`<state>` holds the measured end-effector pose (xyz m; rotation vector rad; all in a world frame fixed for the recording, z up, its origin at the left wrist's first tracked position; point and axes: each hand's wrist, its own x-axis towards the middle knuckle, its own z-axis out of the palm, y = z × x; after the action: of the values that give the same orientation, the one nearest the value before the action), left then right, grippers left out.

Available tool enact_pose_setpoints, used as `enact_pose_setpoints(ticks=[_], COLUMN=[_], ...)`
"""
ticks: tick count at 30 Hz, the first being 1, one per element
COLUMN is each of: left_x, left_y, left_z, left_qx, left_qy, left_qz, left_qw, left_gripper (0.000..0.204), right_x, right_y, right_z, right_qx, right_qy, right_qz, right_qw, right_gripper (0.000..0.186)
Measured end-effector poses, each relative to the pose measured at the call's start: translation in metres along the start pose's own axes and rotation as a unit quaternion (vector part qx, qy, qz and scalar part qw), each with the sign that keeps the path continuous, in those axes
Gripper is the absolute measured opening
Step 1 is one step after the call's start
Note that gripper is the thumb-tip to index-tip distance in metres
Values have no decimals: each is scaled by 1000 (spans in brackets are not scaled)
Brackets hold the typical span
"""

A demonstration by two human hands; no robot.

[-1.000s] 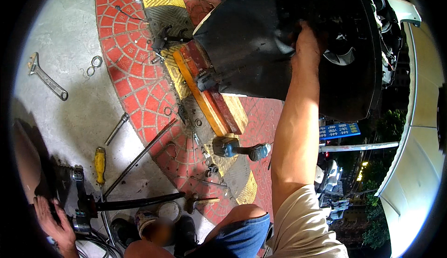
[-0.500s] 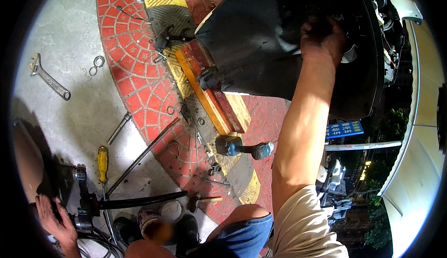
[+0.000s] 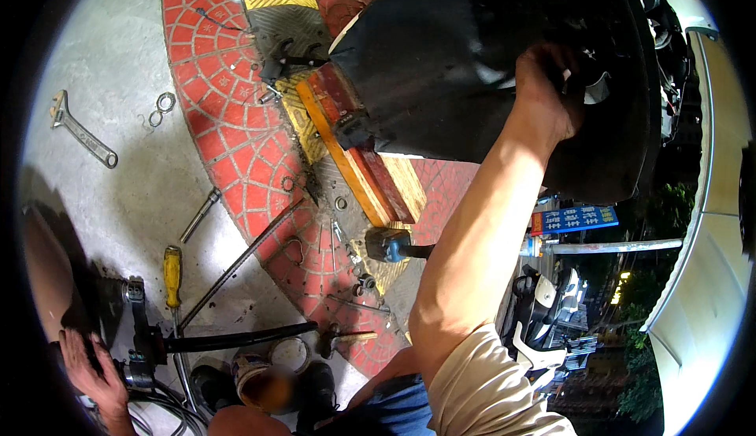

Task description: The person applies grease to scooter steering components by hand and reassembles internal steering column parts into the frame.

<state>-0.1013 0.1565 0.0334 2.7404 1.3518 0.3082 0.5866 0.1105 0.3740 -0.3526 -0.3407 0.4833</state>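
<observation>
My right arm stretches up to a large black curved panel (image 3: 441,82). Against its dark surface, my right hand (image 3: 551,86) has its fingers bent and closed; a small pale bit shows at them, too dark to name. A white piece (image 3: 597,88) sits beside that hand. At the lower left, my left hand (image 3: 94,377) lies with its fingers stretched out on something dark, close to another person's bare limb (image 3: 51,271). Beside it stands a black metal fitting (image 3: 140,330) with a black bar (image 3: 240,339). Below the panel lies a blue and black cordless power tool (image 3: 388,245), partly behind my forearm.
Wooden blocks (image 3: 358,164) lie under the panel's edge. On the floor are an adjustable wrench (image 3: 83,133), two joined rings (image 3: 161,109), a socket tool (image 3: 201,216), a yellow-handled screwdriver (image 3: 172,275), a long rod (image 3: 244,263) and a hammer (image 3: 346,340). A bucket (image 3: 252,373) stands between my feet.
My right hand has moved slightly down on the panel, and its forearm and elbow have swung left, covering part of the power tool. My left hand stays put.
</observation>
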Motion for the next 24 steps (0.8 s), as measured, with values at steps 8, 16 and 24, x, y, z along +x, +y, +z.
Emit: enact_pose_setpoints(ticks=[8,16,24], left_x=[-8,-1,9], left_y=[-4,-1,6], left_z=[-5,-2,-10], left_qx=[12,11,8], left_qy=[-10,-14,-4], left_qz=[1,-10,-23], left_qw=[1000,1000,1000], left_gripper=[41,40,35], right_x=[0,6,0], right_y=[5,3,16], right_z=[-29,-9,2], right_qx=[-54,16,87], right_qy=[-34,-45,-82], right_qz=[39,30,17], right_qw=[997,998,993], right_gripper=[28,24,27])
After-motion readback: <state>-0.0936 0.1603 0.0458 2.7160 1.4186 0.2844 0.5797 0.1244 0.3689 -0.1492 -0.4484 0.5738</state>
